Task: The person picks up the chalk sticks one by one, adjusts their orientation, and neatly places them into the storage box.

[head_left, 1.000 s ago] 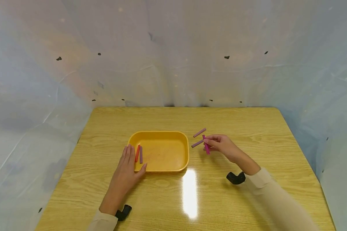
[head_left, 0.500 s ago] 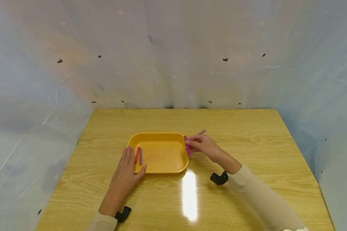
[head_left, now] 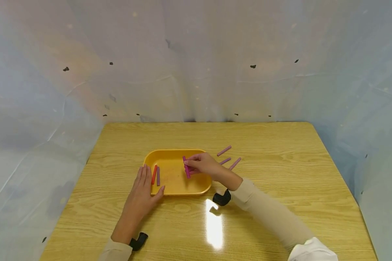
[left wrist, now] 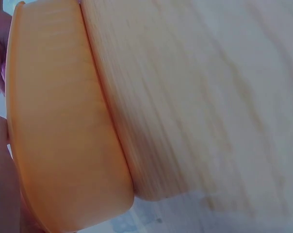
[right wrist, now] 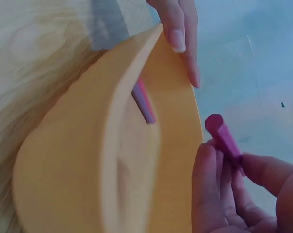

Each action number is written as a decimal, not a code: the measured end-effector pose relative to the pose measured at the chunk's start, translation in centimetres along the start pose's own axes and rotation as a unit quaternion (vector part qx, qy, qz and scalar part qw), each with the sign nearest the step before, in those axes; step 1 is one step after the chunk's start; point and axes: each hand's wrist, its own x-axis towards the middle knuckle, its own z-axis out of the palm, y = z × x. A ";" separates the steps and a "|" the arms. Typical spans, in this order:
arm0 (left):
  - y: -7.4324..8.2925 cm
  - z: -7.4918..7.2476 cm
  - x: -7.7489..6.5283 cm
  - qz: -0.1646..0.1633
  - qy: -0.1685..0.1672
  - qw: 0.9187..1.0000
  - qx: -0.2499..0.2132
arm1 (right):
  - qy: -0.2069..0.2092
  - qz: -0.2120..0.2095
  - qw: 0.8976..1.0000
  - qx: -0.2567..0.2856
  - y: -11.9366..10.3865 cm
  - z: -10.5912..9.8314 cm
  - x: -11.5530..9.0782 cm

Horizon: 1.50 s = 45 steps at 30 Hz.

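A yellow tray (head_left: 174, 186) lies on the wooden table. My left hand (head_left: 143, 194) rests on its left end, fingers straight along the rim and thumb at the near edge. Inside, close to those fingers, lie a red stick (head_left: 154, 174) and a purple stick (head_left: 158, 176). Above the tray's right half, my right hand (head_left: 204, 166) pinches a magenta stick (head_left: 187, 171) between thumb and fingers. In the right wrist view this magenta stick (right wrist: 223, 136) shows a flat, angular end and is held above the tray wall. The left wrist view shows mostly the tray's outer wall (left wrist: 64, 121).
Right of the tray, three purplish sticks lie on the table: an upper one (head_left: 224, 150), a middle one (head_left: 225, 160) partly behind the right hand, and a lower one (head_left: 236, 163). Pale sheeting (head_left: 196, 72) hangs behind the table.
My right hand has carried the magenta stick leftward, from beside the purplish sticks to over the tray. My left hand and the tray have stayed in place.
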 end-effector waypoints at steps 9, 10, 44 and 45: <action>0.3 -0.1 0.2 -0.005 -0.003 1.000 0.005 | 0.020 0.038 0.999 -0.016 0.3 2.9 2.8; 0.3 -0.1 0.2 -0.006 -0.002 1.000 0.006 | 0.018 0.041 0.999 -0.020 0.3 3.2 3.0; 0.4 -0.2 0.1 0.000 0.009 1.000 0.008 | 0.087 0.076 0.991 -0.066 3.1 7.9 7.1; 0.4 -0.2 0.1 0.000 0.009 1.000 0.007 | 0.093 0.078 0.990 -0.068 3.1 8.0 7.2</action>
